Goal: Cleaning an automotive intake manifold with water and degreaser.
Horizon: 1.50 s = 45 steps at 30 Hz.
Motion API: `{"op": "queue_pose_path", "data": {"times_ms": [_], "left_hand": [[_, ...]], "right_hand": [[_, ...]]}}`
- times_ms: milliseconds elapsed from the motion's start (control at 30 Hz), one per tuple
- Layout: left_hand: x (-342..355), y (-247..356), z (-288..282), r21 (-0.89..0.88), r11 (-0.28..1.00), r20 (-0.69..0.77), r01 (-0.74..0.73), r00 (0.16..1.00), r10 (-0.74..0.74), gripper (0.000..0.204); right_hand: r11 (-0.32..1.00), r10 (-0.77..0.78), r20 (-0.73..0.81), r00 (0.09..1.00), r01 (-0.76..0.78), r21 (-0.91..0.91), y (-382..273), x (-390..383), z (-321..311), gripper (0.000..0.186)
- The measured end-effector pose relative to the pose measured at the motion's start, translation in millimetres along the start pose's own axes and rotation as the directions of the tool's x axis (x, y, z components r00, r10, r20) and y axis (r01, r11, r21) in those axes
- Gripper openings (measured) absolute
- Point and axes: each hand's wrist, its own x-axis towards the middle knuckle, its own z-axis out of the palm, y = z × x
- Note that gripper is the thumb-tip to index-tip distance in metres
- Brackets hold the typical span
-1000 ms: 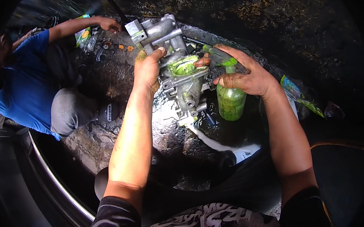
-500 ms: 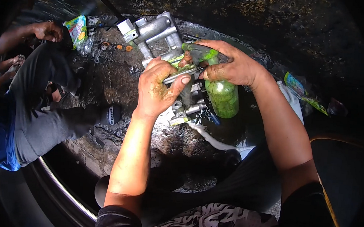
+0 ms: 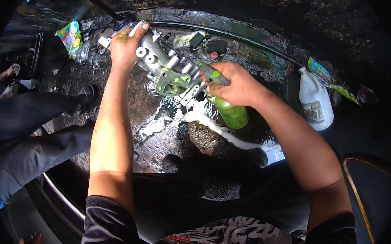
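A silver cast-metal engine part [image 3: 159, 51] with bores and flanges is tilted over the wet ground, green residue on its flange [image 3: 167, 77]. My left hand [image 3: 125, 47] grips its upper-left end, thumb on top. My right hand [image 3: 234, 84] is wrapped around the head and neck of a spray bottle [image 3: 230, 113] of green liquid, beside the part's right end, its trigger partly hidden by my fingers. White foamy liquid [image 3: 222, 133] runs over the ground below them.
A white plastic jug [image 3: 314, 103] stands at right near colourful packets [image 3: 338, 89]; another packet [image 3: 69, 36] is upper left. A black hose [image 3: 264, 45] crosses behind the part, a yellow one [image 3: 358, 197] lies lower right. Another person's dark-trousered legs [image 3: 30, 146] extend from the left.
I have swung the metal part up-left and turned it, moving my left hand to its upper end. The right hand stays on the bottle. The other person has shifted, blue torso mostly out of view.
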Motion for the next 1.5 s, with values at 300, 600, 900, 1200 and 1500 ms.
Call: {"op": "queue_pose_path", "data": {"times_ms": [300, 600, 900, 1200, 1500], "left_hand": [[27, -63, 10, -0.054, 0.980, 0.002, 0.194, 0.981, -0.194, 0.061], [39, -78, 14, -0.062, 0.973, 0.022, 0.222, 0.975, -0.221, 0.063], [33, -67, 16, -0.044, 0.969, 0.034, 0.244, 0.969, -0.243, 0.067], [33, -61, 17, 0.004, 0.968, 0.057, 0.249, 0.967, -0.249, 0.072], [43, -67, 19, 0.100, 0.957, 0.009, 0.274, 0.961, -0.276, 0.074]], "right_hand": [[0.994, -0.072, -0.067, 0.995, 0.067, -0.085, -12, 32, 79, 0.023], [0.996, 0.035, -0.176, 0.984, -0.049, -0.075, -22, 52, 99, 0.024], [0.999, -0.027, -0.185, 0.982, 0.018, -0.049, -25, 46, 96, 0.028], [0.983, 0.050, -0.186, 0.981, -0.081, -0.163, -18, 26, 78, 0.028], [0.969, 0.080, -0.130, 0.988, -0.108, -0.222, -30, 34, 67, 0.030]]}}
